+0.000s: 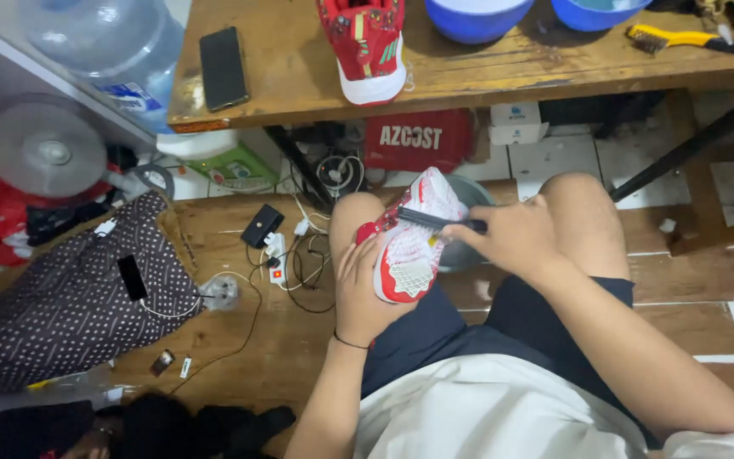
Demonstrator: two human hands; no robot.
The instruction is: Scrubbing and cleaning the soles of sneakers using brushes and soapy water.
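A red and white sneaker [414, 234] rests sole-up on my lap, between my knees. My left hand [358, 285] cups it from the left side and underneath. My right hand [511, 238] grips a black brush [431, 221] whose head lies across the sneaker's sole near the toe. A second red and white sneaker [369, 47] stands on the wooden table [299, 76] in front of me.
On the table are a black phone [223, 66], two blue bowls [476, 15] and a yellow-handled brush [690, 39]. A grey basin [469, 200] sits behind my knees. Cables and a power strip [278, 255], a dotted cloth [70, 297] and a water jug [112, 47] lie left.
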